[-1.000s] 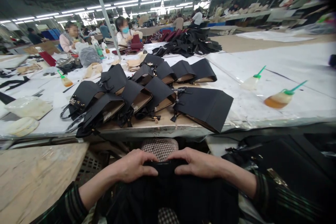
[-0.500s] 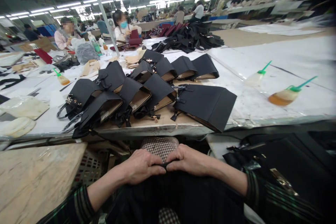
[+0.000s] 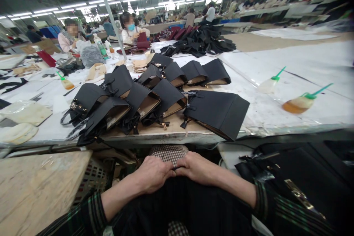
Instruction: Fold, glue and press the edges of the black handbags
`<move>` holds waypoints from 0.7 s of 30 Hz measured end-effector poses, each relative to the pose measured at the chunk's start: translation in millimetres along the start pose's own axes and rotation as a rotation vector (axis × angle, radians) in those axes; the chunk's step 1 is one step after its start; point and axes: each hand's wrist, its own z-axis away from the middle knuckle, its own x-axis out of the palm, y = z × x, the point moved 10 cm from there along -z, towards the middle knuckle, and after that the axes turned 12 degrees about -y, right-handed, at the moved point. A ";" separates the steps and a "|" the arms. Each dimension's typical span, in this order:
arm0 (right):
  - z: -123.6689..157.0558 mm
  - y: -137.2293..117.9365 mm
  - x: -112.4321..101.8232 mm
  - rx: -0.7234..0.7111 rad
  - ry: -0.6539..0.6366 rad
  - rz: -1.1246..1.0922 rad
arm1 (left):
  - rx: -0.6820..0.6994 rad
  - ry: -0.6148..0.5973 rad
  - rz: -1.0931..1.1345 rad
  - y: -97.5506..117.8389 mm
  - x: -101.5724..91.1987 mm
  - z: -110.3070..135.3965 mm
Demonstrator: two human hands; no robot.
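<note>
Two-handed pinch on edge of black piece (image 3: 190, 201), lower centre; best hold left hand (image 3: 155, 173) and right hand (image 3: 197, 167) level, pressing evenly.

Dark plaid sleeves with green lines, cuffs ending partway along two bare forearms.
At 7 to 8 o'clock, the left sleeve (image 3: 79, 214) is near-black, crossed by thin green lines, with paler greyish bands ringing its cuff; at 4 o'clock, the right sleeve (image 3: 290, 208) matches it, its green lines running lengthwise. At 6 o'clock, small-checked cloth (image 3: 169, 151), dark and cream, shows in two patches; whether it is clothing cannot be told.
</note>
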 end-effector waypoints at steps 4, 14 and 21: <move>-0.5 -0.6 -1.0 -0.016 -0.012 -0.007 | -0.067 -0.007 0.050 -10.8 1.1 5.3; 19.1 -11.5 3.1 -0.100 -0.065 -0.080 | -0.038 -0.008 0.132 -7.9 4.1 29.6; 32.5 -41.9 5.7 -0.152 -0.064 -0.124 | -0.116 -0.001 0.139 -7.0 -3.1 42.1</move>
